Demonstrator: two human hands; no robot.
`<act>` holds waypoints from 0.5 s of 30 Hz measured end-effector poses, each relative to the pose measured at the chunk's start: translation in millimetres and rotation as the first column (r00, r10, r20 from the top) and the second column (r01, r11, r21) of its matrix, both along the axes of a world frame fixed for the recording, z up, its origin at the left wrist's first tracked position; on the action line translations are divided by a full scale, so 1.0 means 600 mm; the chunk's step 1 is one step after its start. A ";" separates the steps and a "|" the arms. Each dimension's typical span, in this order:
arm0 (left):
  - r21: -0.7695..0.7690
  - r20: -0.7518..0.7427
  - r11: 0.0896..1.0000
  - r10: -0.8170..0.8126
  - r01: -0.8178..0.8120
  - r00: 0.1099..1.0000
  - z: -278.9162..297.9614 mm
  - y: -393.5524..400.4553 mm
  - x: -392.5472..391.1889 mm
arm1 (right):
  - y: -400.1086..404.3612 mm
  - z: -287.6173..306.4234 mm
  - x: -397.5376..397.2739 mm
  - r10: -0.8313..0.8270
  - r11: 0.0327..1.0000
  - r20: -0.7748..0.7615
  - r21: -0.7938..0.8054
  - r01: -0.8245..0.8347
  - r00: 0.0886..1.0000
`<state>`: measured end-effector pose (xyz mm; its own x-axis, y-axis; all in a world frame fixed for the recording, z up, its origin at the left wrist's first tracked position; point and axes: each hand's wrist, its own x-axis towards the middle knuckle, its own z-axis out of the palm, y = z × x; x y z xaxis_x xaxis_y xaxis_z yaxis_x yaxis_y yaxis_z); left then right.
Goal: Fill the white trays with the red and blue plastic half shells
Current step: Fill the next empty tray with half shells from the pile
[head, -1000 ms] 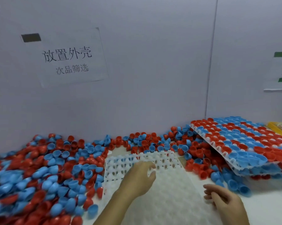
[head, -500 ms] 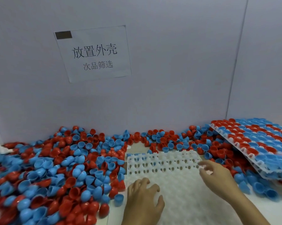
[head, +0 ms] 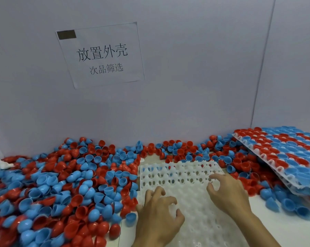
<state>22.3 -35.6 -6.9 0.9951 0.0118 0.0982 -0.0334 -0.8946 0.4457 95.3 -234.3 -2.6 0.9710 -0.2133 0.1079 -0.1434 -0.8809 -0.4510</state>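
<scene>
An empty white tray (head: 179,173) with rows of round pockets lies flat in front of me. My left hand (head: 157,216) rests on its near left part, fingers spread, holding nothing. My right hand (head: 229,195) lies on its right side, fingers spread and curled, also holding nothing. A big heap of loose red and blue half shells (head: 61,186) covers the table to the left. More shells (head: 182,148) run along the wall behind the tray.
Filled trays (head: 284,154) of red and blue shells are stacked, tilted, at the right, with loose shells under and beside them. A paper sign (head: 100,54) hangs on the grey wall. A white scrap (head: 0,164) lies at the far left.
My left hand has drawn back from the tray's far edge to its near left part. My right hand has come forward onto the tray's right side. The view has swung left.
</scene>
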 end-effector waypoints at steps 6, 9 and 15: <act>-0.019 -0.006 1.000 -0.022 0.022 1.000 0.026 -0.005 -0.024 | -0.006 0.020 -0.027 0.023 1.000 0.031 -0.018 -0.022 0.999; -0.028 -0.039 0.999 -0.028 0.027 0.999 0.033 -0.006 -0.042 | -0.012 0.025 -0.047 0.031 0.999 0.026 -0.036 -0.030 0.999; -0.029 -0.078 0.999 -0.039 0.037 0.996 0.038 -0.010 -0.071 | -0.020 0.023 -0.079 0.049 0.999 -0.027 -0.020 -0.049 0.998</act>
<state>-20.5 -41.7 16.2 0.9995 -0.0243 0.0201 -0.0309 -0.8807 0.4726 48.1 -246.4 11.1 0.9828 -0.1633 0.0861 -0.1113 -0.8962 -0.4294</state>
